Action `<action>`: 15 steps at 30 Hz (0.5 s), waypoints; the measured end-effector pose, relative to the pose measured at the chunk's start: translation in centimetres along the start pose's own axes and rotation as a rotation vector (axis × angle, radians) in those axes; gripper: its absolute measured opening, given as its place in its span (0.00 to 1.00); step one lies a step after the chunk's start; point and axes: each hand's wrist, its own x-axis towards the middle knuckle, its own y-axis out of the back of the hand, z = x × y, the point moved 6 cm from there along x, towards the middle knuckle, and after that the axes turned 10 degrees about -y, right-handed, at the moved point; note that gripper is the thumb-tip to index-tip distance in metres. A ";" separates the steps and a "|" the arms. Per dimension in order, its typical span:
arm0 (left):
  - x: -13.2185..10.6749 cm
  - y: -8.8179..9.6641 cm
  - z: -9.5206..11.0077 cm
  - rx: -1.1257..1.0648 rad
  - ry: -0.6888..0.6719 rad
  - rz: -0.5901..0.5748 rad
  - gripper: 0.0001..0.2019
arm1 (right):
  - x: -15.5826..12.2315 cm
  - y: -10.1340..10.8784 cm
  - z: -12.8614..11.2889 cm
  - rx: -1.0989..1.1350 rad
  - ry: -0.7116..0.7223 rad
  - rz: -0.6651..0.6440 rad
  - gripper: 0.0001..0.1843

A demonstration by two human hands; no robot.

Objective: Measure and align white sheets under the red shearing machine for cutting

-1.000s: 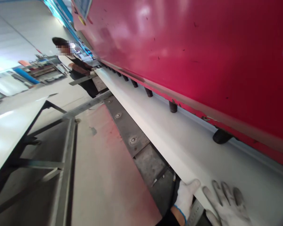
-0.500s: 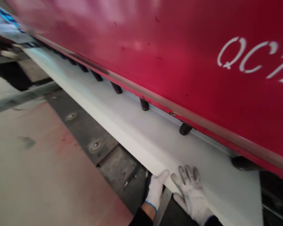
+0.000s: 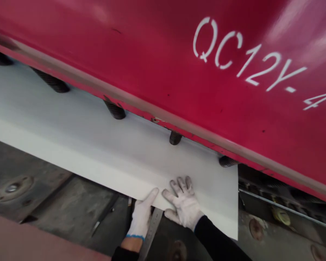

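Observation:
A long pale grey metal sheet [image 3: 78,127] lies under the red machine. My left hand [image 3: 141,217], in a white glove with a blue cuff edge, is at the sheet's near edge. Its thumb rests on top, and the other fingers are mostly hidden at or below the edge. My right hand [image 3: 183,206], in a soiled white glove, presses on the sheet with fingers spread. Between the two hands a steel ruler [image 3: 151,233] runs from the sheet's edge towards me.
Above the sheet hangs the red machine body [image 3: 141,72], lettered in white. Dark ribbed cylinders [image 3: 115,109] reach down from it to the sheet. A thin dark tool [image 3: 104,214] lies on the worn metal bed [image 3: 84,197]. Past the sheet's right end is a dark gap [image 3: 271,185].
My view has swung to the right, showing more lettering and the sheet's right end. Both hands stay at the sheet's near edge beside the ruler. The person at the far left is out of view.

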 end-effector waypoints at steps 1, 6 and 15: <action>0.0 0.1 0.0 0.010 0.013 0.005 0.25 | 0.0 0.1 0.0 0.000 -0.004 0.007 0.40; -0.2 0.0 -0.6 0.014 0.075 0.003 0.27 | -0.1 -0.8 0.6 -0.051 0.015 0.079 0.40; 0.2 -0.6 -1.5 -0.072 -0.013 -0.020 0.26 | -0.6 -2.2 2.0 -0.188 0.098 0.275 0.35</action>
